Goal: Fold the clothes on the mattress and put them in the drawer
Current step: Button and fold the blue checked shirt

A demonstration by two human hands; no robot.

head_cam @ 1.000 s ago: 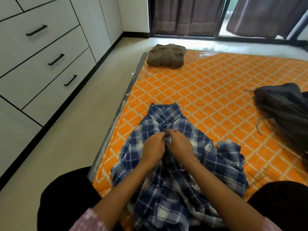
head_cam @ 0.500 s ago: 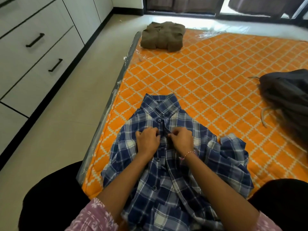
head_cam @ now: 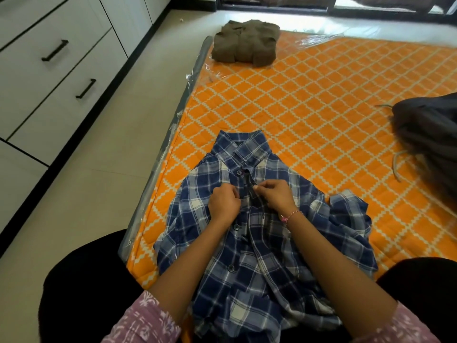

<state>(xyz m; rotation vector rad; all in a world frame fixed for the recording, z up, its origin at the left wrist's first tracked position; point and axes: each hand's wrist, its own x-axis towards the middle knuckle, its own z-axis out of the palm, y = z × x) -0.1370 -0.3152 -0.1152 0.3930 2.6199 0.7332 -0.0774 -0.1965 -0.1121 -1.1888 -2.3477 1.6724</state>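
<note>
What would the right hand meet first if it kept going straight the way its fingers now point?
Probably the left hand: the right hand pinches the plaid shirt placket, fingers pointing leftward across it, with only a narrow strip of cloth between them.

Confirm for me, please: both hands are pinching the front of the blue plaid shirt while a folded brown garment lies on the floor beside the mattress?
Not quite. In the head view the folded brown garment lies on the mattress, at its far corner, not on the floor. Both hands, left and right, do pinch the blue plaid shirt.
</note>
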